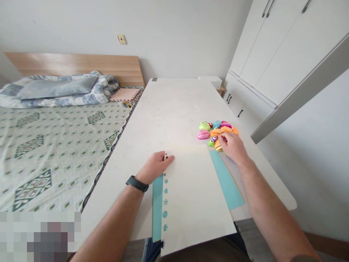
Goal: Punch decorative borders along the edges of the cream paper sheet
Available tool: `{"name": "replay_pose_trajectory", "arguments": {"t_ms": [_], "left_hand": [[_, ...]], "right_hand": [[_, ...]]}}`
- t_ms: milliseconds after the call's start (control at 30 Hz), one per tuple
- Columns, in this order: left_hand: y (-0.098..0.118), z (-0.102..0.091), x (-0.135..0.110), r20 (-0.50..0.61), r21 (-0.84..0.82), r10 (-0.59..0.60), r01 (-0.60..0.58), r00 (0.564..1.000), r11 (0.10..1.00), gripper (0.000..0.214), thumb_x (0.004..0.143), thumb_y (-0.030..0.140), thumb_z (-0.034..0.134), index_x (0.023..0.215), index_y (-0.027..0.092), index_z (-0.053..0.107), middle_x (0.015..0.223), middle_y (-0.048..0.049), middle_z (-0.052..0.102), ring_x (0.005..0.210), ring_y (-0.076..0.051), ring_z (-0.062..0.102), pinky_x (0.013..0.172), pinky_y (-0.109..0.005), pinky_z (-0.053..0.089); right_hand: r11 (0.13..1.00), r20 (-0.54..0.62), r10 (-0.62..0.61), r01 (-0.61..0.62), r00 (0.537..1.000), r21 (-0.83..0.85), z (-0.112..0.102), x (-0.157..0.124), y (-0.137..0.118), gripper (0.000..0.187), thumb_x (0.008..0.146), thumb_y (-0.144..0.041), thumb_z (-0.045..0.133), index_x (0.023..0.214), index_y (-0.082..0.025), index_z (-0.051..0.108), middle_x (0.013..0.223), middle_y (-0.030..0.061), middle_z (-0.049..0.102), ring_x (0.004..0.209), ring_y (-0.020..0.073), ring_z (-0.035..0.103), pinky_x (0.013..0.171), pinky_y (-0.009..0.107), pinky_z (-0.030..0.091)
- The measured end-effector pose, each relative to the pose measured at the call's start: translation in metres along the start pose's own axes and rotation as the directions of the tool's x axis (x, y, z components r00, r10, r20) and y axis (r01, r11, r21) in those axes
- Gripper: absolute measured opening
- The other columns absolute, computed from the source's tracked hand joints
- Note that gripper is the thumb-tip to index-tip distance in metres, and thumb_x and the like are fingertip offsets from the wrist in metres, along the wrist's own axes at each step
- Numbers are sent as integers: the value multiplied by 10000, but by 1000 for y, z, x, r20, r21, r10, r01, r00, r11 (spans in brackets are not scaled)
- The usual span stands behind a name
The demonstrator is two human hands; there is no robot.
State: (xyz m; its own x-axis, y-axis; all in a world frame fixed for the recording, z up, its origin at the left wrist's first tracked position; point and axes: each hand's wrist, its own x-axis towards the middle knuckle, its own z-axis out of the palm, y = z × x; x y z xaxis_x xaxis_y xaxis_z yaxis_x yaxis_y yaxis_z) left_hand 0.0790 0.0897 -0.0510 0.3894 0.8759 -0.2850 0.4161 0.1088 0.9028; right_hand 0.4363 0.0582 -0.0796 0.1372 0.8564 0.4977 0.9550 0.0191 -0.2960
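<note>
The left hand [156,166] is lying with fingers curled loosely on the left edge of the cream sheet [192,189], pinning it to the tabletop [169,105] without gripping anything. The right hand [231,145] is reaching into the heap of small coloured punches [216,131] at the sheet's far right corner, fingertips closing around a yellow-orange punch [218,146]; whether it is already lifted I cannot tell.

To do this well, the picking hand probably needs to take one punch cleanly out of the cluster without scattering its neighbours, while the other hand is keeping steady pressure so the sheet is not sliding over the teal paper [227,180] showing beneath it on both sides. A column of shapes [165,202] is already cut along the left edge, so lining up with that row matters.

The tabletop is pale and long, running far toward a grey wall. A bed [51,145] with patterned cover is lying to the left, white wardrobes [272,54] are standing on the right.
</note>
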Motion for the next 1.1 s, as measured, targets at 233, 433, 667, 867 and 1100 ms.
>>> {"name": "replay_pose_trajectory", "arguments": {"t_ms": [233, 433, 667, 867, 1100], "left_hand": [[7, 0, -4, 40, 21, -19, 18, 999, 1000, 351, 744, 527, 694, 724, 182, 630, 595, -12, 636, 559, -189, 608, 477, -255, 399], [9, -2, -7, 32, 28, 36, -37, 999, 999, 303, 721, 475, 722, 691, 191, 621, 581, -6, 623, 558, -188, 605, 472, -251, 392], [11, -4, -13, 70, -50, 23, -20, 997, 999, 322, 697, 478, 765, 767, 188, 645, 657, -25, 674, 576, -189, 622, 483, -254, 426], [9, -6, -25, 199, -4, 47, -47, 979, 999, 391, 784, 540, 713, 917, 174, 667, 738, -37, 691, 572, -169, 613, 503, -258, 450], [-3, -12, -53, 64, 118, 39, -46, 997, 992, 612, 814, 557, 712, 1256, 178, 525, 938, -65, 697, 639, -175, 668, 574, -292, 527]], "right_hand": [[1000, 5, -2, 2, 1000, 1, -4, -1, -5, 301, 1035, -377, 465, 889, -207, 666, 943, 94, 719, 925, 259, 630, 837, 380, 440], [998, -121, -2, 10, 993, 64, -12, -1, -12, 268, 1019, -389, 487, 1014, -199, 676, 1043, 130, 715, 1043, 290, 610, 974, 438, 449], [971, -23, 57, -50, 998, 235, -42, -13, -45, 260, 1013, -392, 496, 1026, -212, 683, 1004, 96, 726, 875, 224, 657, 813, 360, 508], [969, 320, -155, 80, 935, 236, -73, -52, -77, 259, 991, -397, 559, 1130, -220, 687, 1095, 94, 728, 988, 241, 674, 875, 386, 519], [936, 493, -301, 156, 816, 314, -103, -107, -106, 430, 918, -441, 685, 1289, -224, 656, 1294, 114, 686, 1194, 294, 626, 1053, 468, 470]]}}
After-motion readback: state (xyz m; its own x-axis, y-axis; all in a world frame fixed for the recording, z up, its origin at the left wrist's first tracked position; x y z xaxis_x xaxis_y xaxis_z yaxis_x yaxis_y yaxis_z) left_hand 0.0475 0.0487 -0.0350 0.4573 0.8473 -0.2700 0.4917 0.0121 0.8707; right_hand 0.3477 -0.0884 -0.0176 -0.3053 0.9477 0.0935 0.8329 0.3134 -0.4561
